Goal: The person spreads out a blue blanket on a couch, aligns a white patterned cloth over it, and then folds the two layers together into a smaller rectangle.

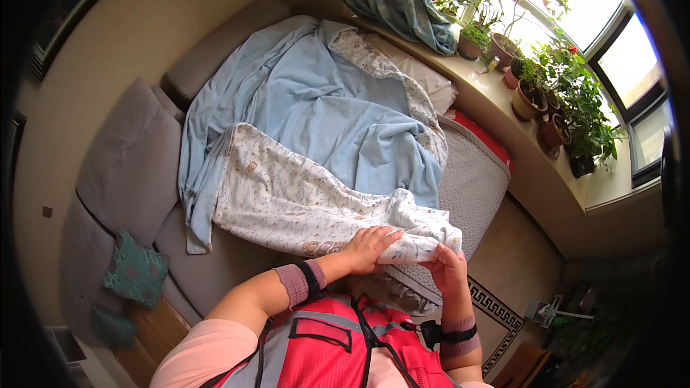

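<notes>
A large blanket, light blue on one face (307,102) and white with a small floral and bear print on the other (291,188), lies rumpled over a bed with a grey quilted mattress cover (469,183). Its near edge is folded so the printed face shows. My left hand (372,248) rests on that folded edge, fingers spread over the cloth. At the right corner of the fold, my right hand (448,267) pinches the printed fabric between thumb and fingers. The far edge is also turned back, beside a white pillow (426,73).
A grey sofa (129,161) with a teal cushion (136,269) borders the bed on the left. Potted plants (531,98) line the windowsill (485,83) at the right, near a blue-green curtain (393,0). A patterned floor border (501,323) shows at lower right.
</notes>
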Action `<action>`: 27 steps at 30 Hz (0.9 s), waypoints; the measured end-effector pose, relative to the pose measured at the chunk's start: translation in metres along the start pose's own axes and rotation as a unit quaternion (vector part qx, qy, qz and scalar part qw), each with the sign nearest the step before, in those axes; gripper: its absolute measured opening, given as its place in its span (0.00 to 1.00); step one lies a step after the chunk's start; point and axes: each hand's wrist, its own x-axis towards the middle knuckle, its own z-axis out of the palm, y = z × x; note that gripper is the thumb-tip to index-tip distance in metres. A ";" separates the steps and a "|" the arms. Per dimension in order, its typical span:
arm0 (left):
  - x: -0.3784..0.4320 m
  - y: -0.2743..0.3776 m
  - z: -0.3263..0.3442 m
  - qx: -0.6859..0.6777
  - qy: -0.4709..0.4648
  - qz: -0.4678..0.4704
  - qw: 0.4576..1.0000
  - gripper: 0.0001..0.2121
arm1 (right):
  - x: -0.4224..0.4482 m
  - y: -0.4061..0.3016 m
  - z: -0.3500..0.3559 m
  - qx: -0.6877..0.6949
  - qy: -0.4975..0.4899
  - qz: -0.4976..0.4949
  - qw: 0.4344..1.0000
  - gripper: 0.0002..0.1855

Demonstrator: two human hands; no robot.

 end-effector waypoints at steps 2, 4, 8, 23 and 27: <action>0.002 -0.021 0.021 -0.061 0.028 -0.041 0.997 0.25 | 0.002 -0.004 0.016 0.017 -0.027 -0.017 0.999 0.21; 0.012 -0.006 0.008 -0.082 0.060 -0.054 0.993 0.23 | 0.005 -0.006 0.023 0.073 -0.055 -0.059 0.994 0.22; 0.021 0.020 0.002 -0.040 0.037 -0.043 0.998 0.20 | 0.013 0.025 -0.005 -0.017 -0.014 0.119 0.993 0.26; -0.161 -0.144 0.015 -0.147 0.118 -0.398 0.898 0.13 | -0.045 -0.004 0.033 -0.284 0.061 -0.194 0.937 0.19; -0.204 -0.129 -0.020 -0.435 0.262 -0.601 0.617 0.21 | -0.077 -0.016 0.066 -0.146 0.022 -0.228 0.962 0.20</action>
